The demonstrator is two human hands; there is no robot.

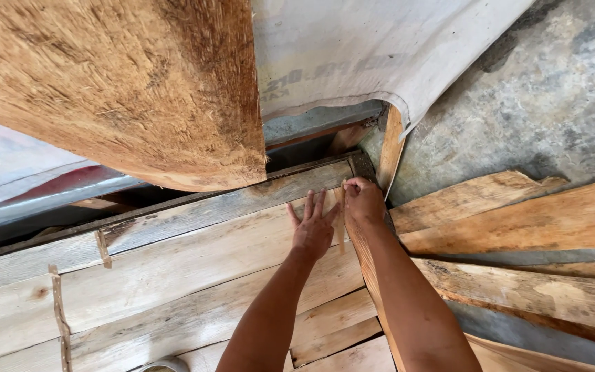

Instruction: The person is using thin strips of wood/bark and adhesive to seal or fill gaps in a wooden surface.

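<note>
While the left hand [313, 231] lies flat, fingers spread, on a pale rough-sawn wooden plank [194, 258], the right hand [363, 200] has its grip closed on a thin narrow wooden strip [339, 217] standing on edge just beside the left hand. Similar planks lie stacked side by side below. A large curved fibrous wood slab [118, 83] overhangs them. Grey sheeting [380, 48] covers the concrete floor [552, 103].
</note>
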